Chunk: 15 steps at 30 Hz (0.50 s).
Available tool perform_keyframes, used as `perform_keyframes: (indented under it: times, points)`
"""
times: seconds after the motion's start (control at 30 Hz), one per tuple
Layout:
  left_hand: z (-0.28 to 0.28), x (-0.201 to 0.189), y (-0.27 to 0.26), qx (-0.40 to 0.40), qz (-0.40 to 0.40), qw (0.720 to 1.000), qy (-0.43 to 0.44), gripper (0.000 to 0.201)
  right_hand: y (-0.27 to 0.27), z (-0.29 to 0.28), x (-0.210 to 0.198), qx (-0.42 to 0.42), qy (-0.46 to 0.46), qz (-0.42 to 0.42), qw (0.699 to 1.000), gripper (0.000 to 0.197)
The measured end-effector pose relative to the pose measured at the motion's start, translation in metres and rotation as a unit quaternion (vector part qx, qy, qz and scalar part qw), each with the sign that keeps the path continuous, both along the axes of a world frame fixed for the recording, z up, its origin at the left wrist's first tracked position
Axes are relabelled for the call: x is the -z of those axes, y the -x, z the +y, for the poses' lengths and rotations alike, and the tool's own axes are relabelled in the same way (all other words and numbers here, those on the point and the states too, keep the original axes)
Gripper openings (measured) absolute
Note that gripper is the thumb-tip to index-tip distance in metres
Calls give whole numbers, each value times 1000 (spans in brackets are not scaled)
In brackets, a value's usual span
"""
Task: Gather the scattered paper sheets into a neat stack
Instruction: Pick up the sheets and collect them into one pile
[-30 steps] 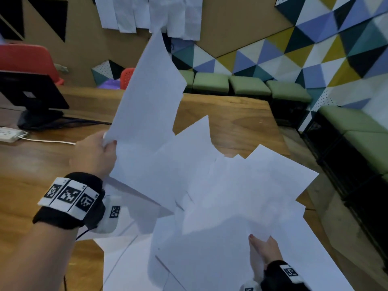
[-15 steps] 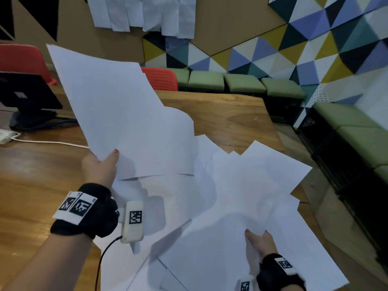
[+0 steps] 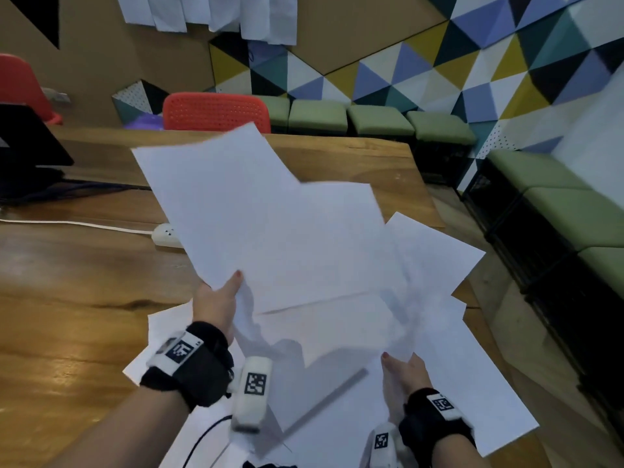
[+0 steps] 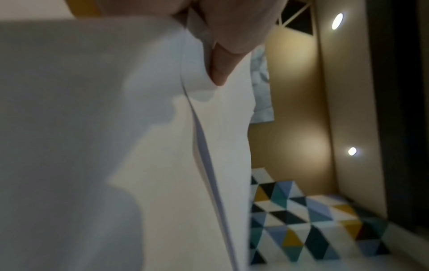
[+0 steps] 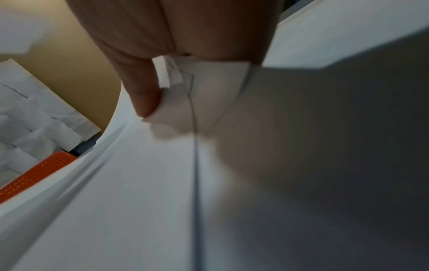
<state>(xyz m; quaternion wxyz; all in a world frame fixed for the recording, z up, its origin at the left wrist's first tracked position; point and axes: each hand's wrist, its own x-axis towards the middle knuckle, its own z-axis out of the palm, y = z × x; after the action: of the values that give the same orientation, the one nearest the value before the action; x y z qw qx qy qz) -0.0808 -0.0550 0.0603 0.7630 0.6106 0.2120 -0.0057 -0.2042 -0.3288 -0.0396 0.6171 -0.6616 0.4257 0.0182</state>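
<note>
Several white paper sheets lie fanned over the right half of the wooden table [image 3: 67,298]. My left hand [image 3: 219,295] pinches the near edge of a lifted sheet [image 3: 243,211] held above the pile, thumb on top; the left wrist view shows a finger [image 4: 220,73] under the lifted sheets [image 4: 116,146]. My right hand [image 3: 401,369] grips the near corners of a bunch of sheets [image 3: 337,325] at the lower right; in the right wrist view its thumb [image 5: 144,95] presses on those bunched sheets [image 5: 162,183]. More loose sheets [image 3: 472,383] lie flat beneath.
A white power strip [image 3: 165,235] with its cable lies left of the papers. A dark monitor base [image 3: 27,157] stands at the far left. A red chair [image 3: 216,111] and green benches [image 3: 378,121] line the far side. The table's right edge [image 3: 435,217] runs under the sheets.
My left hand has swung its lifted sheet from high at the left down and rightward, over the pile toward the right hand's bunch. The right hand has stayed near the lower right.
</note>
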Motion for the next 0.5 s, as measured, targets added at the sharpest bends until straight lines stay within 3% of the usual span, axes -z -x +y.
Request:
perform_keyframes:
  times: [0.2,0.3,0.5]
  points:
    - [-10,39,21,23,60,993,-102,44,5,2,-4,13,-15,-10,1000,38]
    - [-1,46,21,89,59,984,-140,36,7,4,-4,27,-26,-13,999,38]
    - [7,52,23,249,137,947,-150,57,8,7,-10,28,-37,-67,997,36]
